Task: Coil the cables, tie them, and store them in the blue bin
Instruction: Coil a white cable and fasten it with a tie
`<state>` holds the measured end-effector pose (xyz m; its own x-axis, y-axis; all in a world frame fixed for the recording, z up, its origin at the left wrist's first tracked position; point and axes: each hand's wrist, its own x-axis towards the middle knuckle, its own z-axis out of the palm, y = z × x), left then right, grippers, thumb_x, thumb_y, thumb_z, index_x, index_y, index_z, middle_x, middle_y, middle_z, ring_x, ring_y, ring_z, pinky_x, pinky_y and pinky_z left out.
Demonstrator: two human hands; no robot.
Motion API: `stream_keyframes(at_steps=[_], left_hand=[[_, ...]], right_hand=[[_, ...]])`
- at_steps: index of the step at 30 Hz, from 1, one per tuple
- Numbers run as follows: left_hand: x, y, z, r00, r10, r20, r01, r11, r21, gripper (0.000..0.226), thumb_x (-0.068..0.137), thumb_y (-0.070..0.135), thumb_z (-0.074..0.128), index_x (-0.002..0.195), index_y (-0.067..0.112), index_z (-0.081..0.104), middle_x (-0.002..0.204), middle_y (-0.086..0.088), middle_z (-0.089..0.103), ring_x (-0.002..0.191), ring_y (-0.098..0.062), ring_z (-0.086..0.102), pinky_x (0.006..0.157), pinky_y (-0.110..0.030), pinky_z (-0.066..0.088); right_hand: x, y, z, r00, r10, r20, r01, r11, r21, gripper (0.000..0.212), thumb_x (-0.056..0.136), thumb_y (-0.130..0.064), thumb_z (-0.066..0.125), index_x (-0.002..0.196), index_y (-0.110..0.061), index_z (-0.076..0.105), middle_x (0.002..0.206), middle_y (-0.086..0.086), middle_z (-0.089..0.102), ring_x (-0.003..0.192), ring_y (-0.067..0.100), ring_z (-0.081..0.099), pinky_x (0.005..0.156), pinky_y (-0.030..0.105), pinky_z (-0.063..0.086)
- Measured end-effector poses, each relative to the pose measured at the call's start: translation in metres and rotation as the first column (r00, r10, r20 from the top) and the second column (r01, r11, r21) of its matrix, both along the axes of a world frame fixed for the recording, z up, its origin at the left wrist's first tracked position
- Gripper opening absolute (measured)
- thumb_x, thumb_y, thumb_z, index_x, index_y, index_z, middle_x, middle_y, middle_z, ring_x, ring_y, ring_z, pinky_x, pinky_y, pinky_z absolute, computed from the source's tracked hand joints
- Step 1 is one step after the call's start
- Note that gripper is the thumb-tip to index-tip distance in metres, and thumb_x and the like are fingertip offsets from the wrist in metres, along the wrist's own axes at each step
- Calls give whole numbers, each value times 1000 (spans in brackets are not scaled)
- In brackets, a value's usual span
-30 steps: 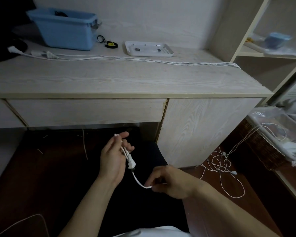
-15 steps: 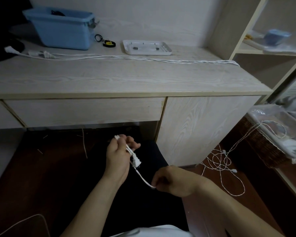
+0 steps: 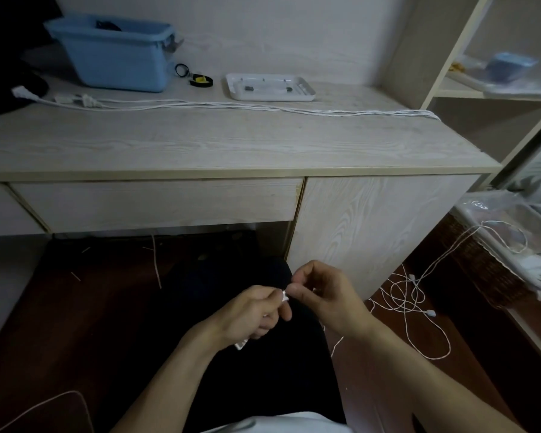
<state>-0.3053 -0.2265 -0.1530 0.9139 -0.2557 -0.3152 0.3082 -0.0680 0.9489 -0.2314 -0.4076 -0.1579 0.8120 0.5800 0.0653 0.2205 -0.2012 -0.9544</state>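
the white cable (image 3: 284,295) being worked sits low in the view, over the person's dark lap, bunched between the two hands so that only a small white bit shows between the fingertips and a plug-like end (image 3: 241,345) pokes out below the left hand (image 3: 250,314). the left hand has its fingers curled round the bundle; the right hand (image 3: 322,295) pinches the cable at the same spot with thumb and forefinger, the two hands touching or nearly so. a loose strand (image 3: 336,345) hangs down under the right wrist, so the slack lies to the right and downward of the grip, and the right hand is the nearer one to gather it. judging by this, the next loop would be drawn from that side toward the left hand.

count: one cable in hand; one tangle of thin white cable (image 3: 409,298) on the floor to the right, how many cables it holds cannot be told; a long run of white cables (image 3: 231,105) stretched left to right across the desk (image 3: 200,145), strands too close to count. one blue bin (image 3: 116,54) stands at the desk's far left, well apart from the hands, up and to the left. beside it lie black ties (image 3: 197,79) and one white tray (image 3: 270,87).
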Motion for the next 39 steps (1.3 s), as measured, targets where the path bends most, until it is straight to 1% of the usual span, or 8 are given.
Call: stream_keyframes(at_steps=[7, 12, 16, 18, 24, 30, 34, 39], left_hand=[[-3, 2, 3, 997, 67, 42, -48, 936, -349, 37, 98, 41, 41, 73, 14, 45, 52, 3, 24, 44, -9, 15, 43, -23, 14], [0, -4, -1, 965, 236, 114, -194, 936, -292, 44, 97, 45, 39, 84, 5, 49, 52, 2, 26, 47, -12, 15, 48, -28, 13], [2, -6, -5, 941, 321, 109, -274, 909, -314, 45, 99, 45, 43, 68, 12, 42, 53, 1, 25, 48, -14, 17, 51, -33, 13], [3, -4, -5, 899, 438, -10, -394, 798, -456, 46, 97, 43, 45, 60, 17, 38, 51, 2, 23, 45, -13, 19, 50, -31, 14], [11, 35, -9, 733, 556, -391, -584, 221, -781, 44, 92, 35, 39, 50, 22, 36, 43, 8, 21, 39, -10, 7, 39, -26, 13], [10, 60, -9, 619, 641, -455, -570, -33, -821, 40, 97, 23, 34, 61, 15, 48, 52, 7, 27, 41, -8, 22, 41, -22, 25], [13, 53, -6, 625, 651, -430, -553, -19, -833, 36, 103, 28, 29, 87, 7, 54, 65, 2, 37, 54, -11, 32, 61, -25, 28], [20, 38, -7, 633, 700, -332, -627, 212, -750, 29, 103, 24, 39, 109, 4, 59, 69, 1, 42, 61, -11, 39, 67, -25, 35]], right_hand=[[-4, 6, 3, 972, 117, -205, -102, 991, 86, 33, 96, -28, 51, 93, 4, 62, 71, 0, 57, 62, 7, 54, 59, 17, 43], [-4, 9, 1, 972, 141, -189, -116, 984, 134, 48, 96, -41, 53, 90, 6, 63, 76, 6, 61, 69, 16, 56, 67, 24, 47], [-3, 8, -2, 971, 103, -214, -76, 988, 132, 45, 96, -36, 54, 96, 8, 64, 80, 9, 63, 73, 18, 58, 69, 27, 49], [0, 7, -1, 972, 95, -214, -69, 990, 124, 32, 95, -28, 59, 102, 3, 67, 82, 8, 64, 74, 17, 58, 68, 26, 50], [12, -8, 3, 955, -1, -296, 45, 989, 143, 12, 89, 3, 65, 100, 8, 67, 72, 8, 54, 59, 7, 54, 56, 17, 45], [20, -15, 1, 973, -160, -167, 142, 983, -117, 10, 96, -11, 63, 89, -7, 70, 74, 0, 65, 56, 6, 54, 52, 23, 47], [12, -14, -2, 997, 74, -1, -67, 899, -433, 10, 95, -26, 66, 103, -21, 68, 85, -3, 69, 74, 13, 65, 72, 31, 57], [-9, 0, -7, 905, 424, 44, -309, 723, -618, 20, 100, -34, 55, 108, -23, 69, 98, -2, 71, 87, 8, 65, 81, 24, 50]])
